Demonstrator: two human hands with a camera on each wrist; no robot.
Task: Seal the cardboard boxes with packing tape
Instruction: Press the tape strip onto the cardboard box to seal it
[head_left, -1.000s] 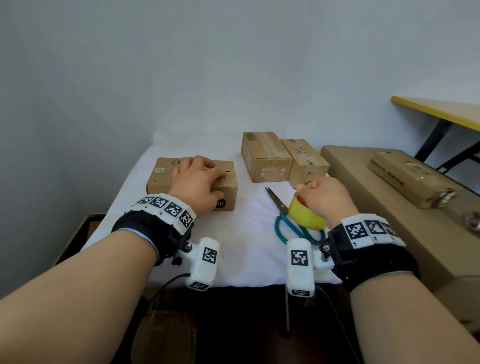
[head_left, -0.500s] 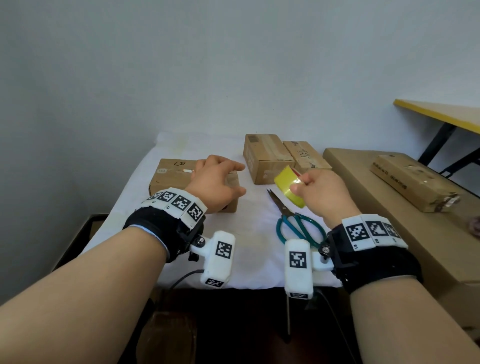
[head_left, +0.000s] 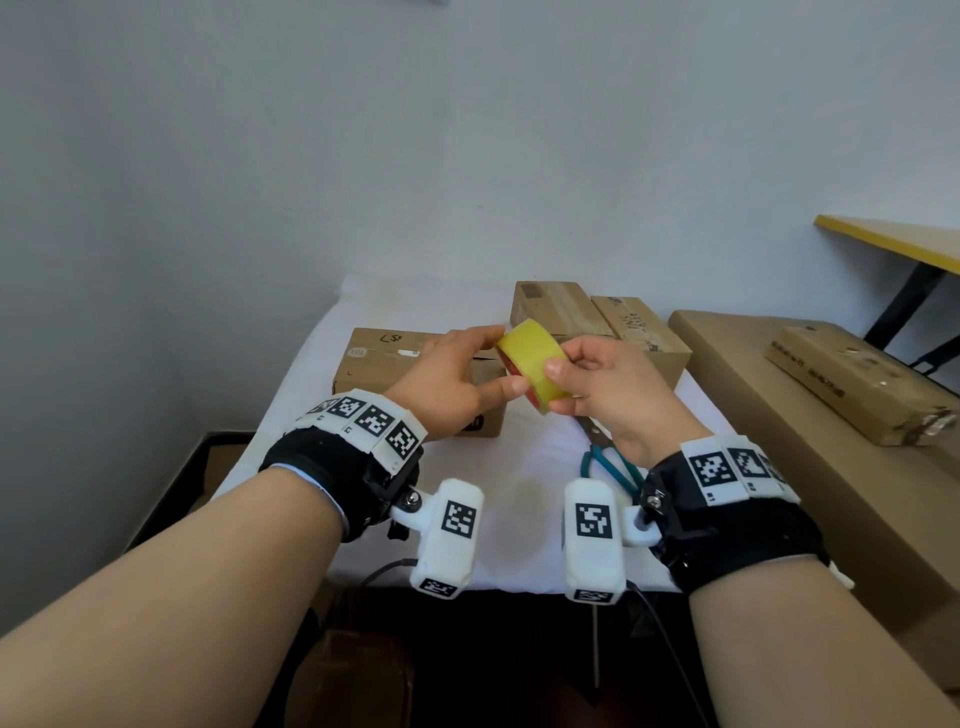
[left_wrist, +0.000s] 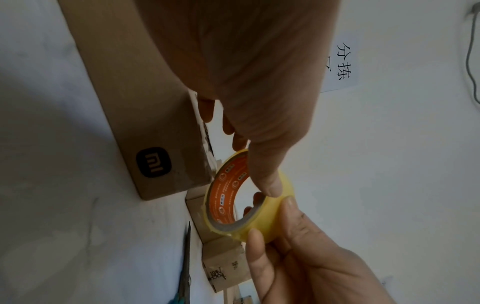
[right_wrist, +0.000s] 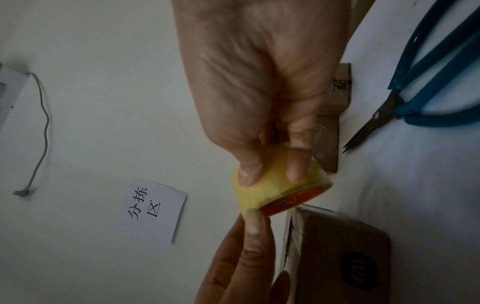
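A yellow tape roll (head_left: 532, 361) with an orange-red core is held up above the white table, between my two hands. My right hand (head_left: 558, 382) grips its right side with thumb and fingers on the outer band (right_wrist: 265, 193). My left hand (head_left: 503, 361) pinches its left side, with the thumb on the band (left_wrist: 270, 185) and the fingers behind the roll. Just behind and below the left hand lies a brown box (head_left: 374, 369) with a black logo (left_wrist: 153, 162). Two more boxes (head_left: 556, 312) (head_left: 641, 332) stand side by side at the back.
Teal-handled scissors (head_left: 608, 462) lie on the white cloth (head_left: 519, 499) under my right hand. A long cardboard carton (head_left: 769, 415) borders the table on the right and carries a taped box (head_left: 857, 384). A yellow-edged table (head_left: 893, 244) stands behind. A paper sign (right_wrist: 153, 205) hangs on the wall.
My right hand lifted the tape roll from beside the scissors, up and to the left. My left hand left the top of the box and took hold of the roll.
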